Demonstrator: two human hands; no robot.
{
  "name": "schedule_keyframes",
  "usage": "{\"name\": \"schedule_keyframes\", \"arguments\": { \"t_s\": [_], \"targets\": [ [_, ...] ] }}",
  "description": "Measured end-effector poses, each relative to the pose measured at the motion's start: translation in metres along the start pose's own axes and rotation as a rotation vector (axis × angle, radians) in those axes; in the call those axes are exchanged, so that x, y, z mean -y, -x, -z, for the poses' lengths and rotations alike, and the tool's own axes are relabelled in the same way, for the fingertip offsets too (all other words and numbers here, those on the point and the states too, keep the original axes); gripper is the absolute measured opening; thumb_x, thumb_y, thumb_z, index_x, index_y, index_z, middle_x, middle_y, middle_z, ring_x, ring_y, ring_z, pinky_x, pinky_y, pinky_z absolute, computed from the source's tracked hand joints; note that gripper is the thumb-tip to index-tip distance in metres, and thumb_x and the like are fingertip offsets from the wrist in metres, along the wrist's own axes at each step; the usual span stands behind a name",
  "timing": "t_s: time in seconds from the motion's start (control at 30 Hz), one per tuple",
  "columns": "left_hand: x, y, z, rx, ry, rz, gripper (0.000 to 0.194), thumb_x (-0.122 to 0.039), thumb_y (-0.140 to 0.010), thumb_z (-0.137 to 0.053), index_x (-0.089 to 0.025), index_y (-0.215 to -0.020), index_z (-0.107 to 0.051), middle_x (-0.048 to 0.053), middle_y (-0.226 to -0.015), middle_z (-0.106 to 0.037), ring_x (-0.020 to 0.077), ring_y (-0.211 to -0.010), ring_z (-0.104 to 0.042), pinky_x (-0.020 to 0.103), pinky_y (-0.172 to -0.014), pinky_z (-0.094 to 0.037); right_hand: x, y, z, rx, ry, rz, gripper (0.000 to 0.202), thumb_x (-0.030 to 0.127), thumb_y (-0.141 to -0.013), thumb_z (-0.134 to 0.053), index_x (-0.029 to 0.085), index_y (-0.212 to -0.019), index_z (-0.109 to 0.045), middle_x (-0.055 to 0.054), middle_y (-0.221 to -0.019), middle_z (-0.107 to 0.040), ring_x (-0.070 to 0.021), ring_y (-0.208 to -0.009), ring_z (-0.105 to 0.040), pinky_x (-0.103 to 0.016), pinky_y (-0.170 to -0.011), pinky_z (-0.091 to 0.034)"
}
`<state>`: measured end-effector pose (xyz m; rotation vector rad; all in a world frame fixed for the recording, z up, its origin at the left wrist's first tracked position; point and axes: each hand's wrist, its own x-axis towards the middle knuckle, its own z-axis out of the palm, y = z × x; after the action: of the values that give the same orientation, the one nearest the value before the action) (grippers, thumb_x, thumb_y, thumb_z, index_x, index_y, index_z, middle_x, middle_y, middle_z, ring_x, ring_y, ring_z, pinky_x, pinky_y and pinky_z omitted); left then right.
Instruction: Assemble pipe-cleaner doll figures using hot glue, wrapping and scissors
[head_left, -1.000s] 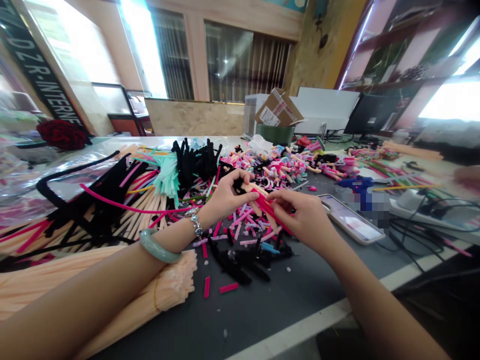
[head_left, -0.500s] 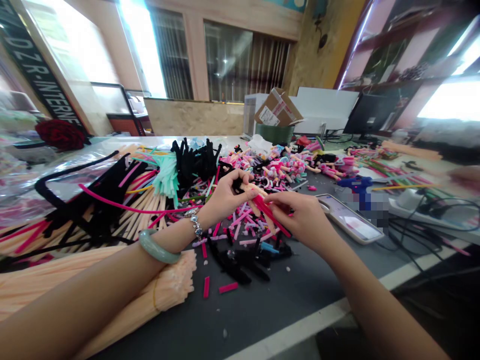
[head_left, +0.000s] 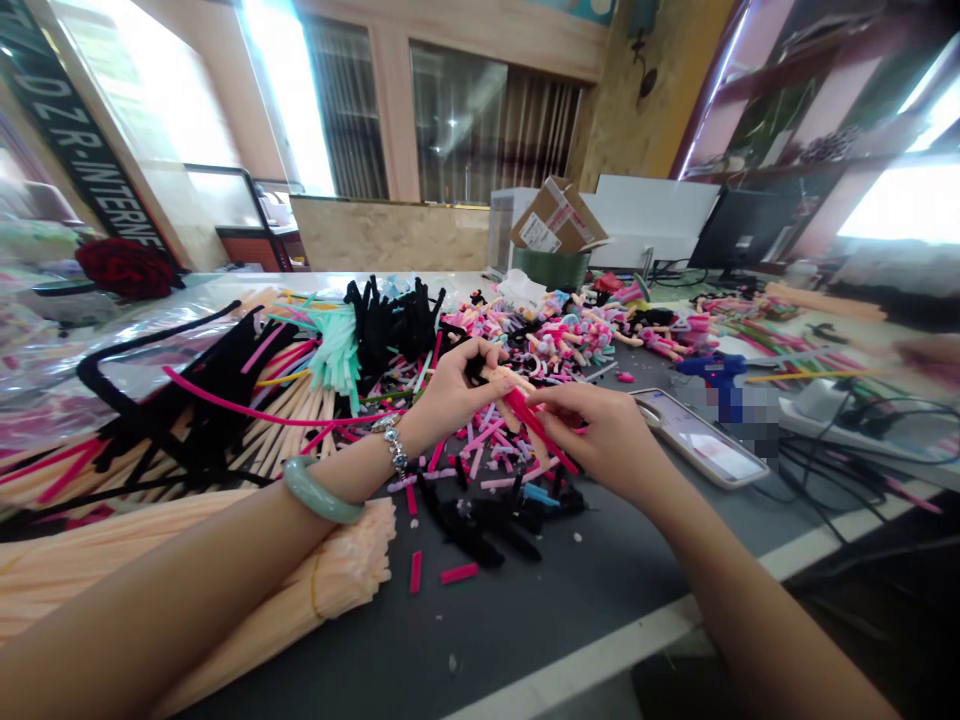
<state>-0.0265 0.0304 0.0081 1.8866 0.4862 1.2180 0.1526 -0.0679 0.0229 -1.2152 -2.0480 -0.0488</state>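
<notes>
In front of me my left hand (head_left: 457, 387) is closed around a small pipe-cleaner doll (head_left: 517, 408) made of peach stems with a black top; the fingers cover much of it. My right hand (head_left: 592, 425) pinches a bright pink pipe cleaner (head_left: 551, 444), pressed along the doll's side. Both hands nearly meet above the table. Below them lie cut pink and lilac pipe-cleaner pieces (head_left: 487, 432) and several black fuzzy pieces (head_left: 480, 530). A bundle of peach pipe cleaners (head_left: 330, 575) lies under my left forearm.
Black pipe cleaners (head_left: 202, 375) and a mint-green bundle (head_left: 335, 345) lie left. Behind my hands is a heap of small colourful figures (head_left: 570, 335). To the right are a phone (head_left: 705, 440), a blue glue gun (head_left: 716, 370), cables and another person's blurred hand (head_left: 930, 362).
Almost nothing differs. The view has shifted very slightly, and both hands keep the same hold on the doll and the pink pipe cleaner.
</notes>
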Motion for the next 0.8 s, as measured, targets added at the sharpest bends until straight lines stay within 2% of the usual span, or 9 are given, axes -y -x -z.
{"name": "schedule_keyframes", "arguments": {
  "t_s": [0.1, 0.23, 0.3, 0.37, 0.43, 0.57, 0.67, 0.8],
  "targets": [
    [0.002, -0.003, 0.001, -0.051, 0.072, 0.011, 0.024, -0.018, -0.073, -0.067, -0.016, -0.077, -0.044, 0.002, -0.093, -0.055, 0.0074, -0.074, -0.049, 0.020, -0.069, -0.042, -0.003, -0.001, 0.002, -0.075, 0.037, 0.003, 0.021, 0.017, -0.086, -0.053, 0.016, -0.100, -0.069, -0.004, -0.087, -0.069, -0.0114, -0.071, -0.061, -0.022, -0.068, -0.045],
    [-0.001, -0.008, 0.004, -0.191, 0.334, 0.077, 0.026, -0.016, -0.070, -0.069, -0.016, -0.075, -0.043, 0.000, -0.086, -0.054, 0.0074, -0.072, -0.052, 0.019, -0.066, -0.044, -0.006, -0.003, 0.009, -0.304, 0.137, 0.048, 0.019, 0.019, -0.087, -0.054, 0.014, -0.098, -0.068, -0.005, -0.083, -0.067, -0.0133, -0.073, -0.060, -0.025, -0.072, -0.046],
    [-0.003, -0.011, 0.008, -0.261, 0.448, 0.110, 0.025, -0.014, -0.069, -0.068, -0.016, -0.073, -0.044, -0.001, -0.080, -0.052, 0.0067, -0.069, -0.053, 0.019, -0.064, -0.046, -0.004, -0.005, 0.014, -0.325, 0.175, 0.122, 0.016, 0.021, -0.087, -0.054, 0.014, -0.093, -0.067, -0.006, -0.081, -0.067, -0.0142, -0.074, -0.061, -0.025, -0.071, -0.046],
    [-0.004, -0.014, 0.013, -0.328, 0.512, 0.127, 0.025, -0.010, -0.068, -0.067, -0.016, -0.071, -0.043, -0.002, -0.075, -0.051, 0.0059, -0.066, -0.054, 0.018, -0.062, -0.046, 0.001, -0.008, 0.015, -0.178, 0.201, 0.217, 0.016, 0.022, -0.088, -0.053, 0.016, -0.090, -0.067, -0.005, -0.081, -0.067, -0.0143, -0.073, -0.061, -0.025, -0.069, -0.045],
    [-0.003, -0.016, 0.019, -0.376, 0.544, 0.135, 0.025, -0.006, -0.067, -0.066, -0.016, -0.071, -0.043, -0.004, -0.070, -0.049, 0.0056, -0.062, -0.053, 0.017, -0.059, -0.046, 0.010, -0.015, 0.010, 0.043, 0.261, 0.311, 0.018, 0.023, -0.089, -0.051, 0.017, -0.089, -0.068, -0.005, -0.083, -0.068, -0.0150, -0.075, -0.062, -0.026, -0.069, -0.044],
    [0.002, -0.019, 0.029, -0.459, 0.512, 0.146, 0.025, -0.006, -0.067, -0.065, -0.016, -0.072, -0.042, -0.005, -0.066, -0.048, 0.0052, -0.056, -0.052, 0.016, -0.053, -0.044, 0.027, -0.037, -0.018, 0.370, 0.377, 0.453, 0.021, 0.023, -0.090, -0.049, 0.017, -0.090, -0.069, -0.007, -0.087, -0.068, -0.0174, -0.081, -0.062, -0.029, -0.073, -0.044],
    [0.006, -0.021, 0.033, -0.501, 0.510, 0.144, 0.026, -0.006, -0.067, -0.065, -0.016, -0.073, -0.042, -0.005, -0.067, -0.049, 0.0030, -0.051, -0.048, 0.015, -0.050, -0.042, 0.034, -0.056, -0.046, 0.523, 0.355, 0.485, 0.021, 0.015, -0.090, -0.049, 0.017, -0.095, -0.070, -0.007, -0.092, -0.069, -0.0167, -0.087, -0.063, -0.026, -0.074, -0.043],
    [0.011, -0.021, 0.036, -0.534, 0.478, 0.156, 0.026, -0.006, -0.066, -0.063, -0.017, -0.074, -0.042, -0.006, -0.067, -0.049, 0.0032, -0.050, -0.047, 0.016, -0.049, -0.041, 0.035, -0.073, -0.072, 0.619, 0.353, 0.500, 0.024, 0.005, -0.084, -0.052, 0.017, -0.091, -0.071, -0.007, -0.090, -0.070, -0.0168, -0.085, -0.063, -0.025, -0.070, -0.043]
  ]
}}
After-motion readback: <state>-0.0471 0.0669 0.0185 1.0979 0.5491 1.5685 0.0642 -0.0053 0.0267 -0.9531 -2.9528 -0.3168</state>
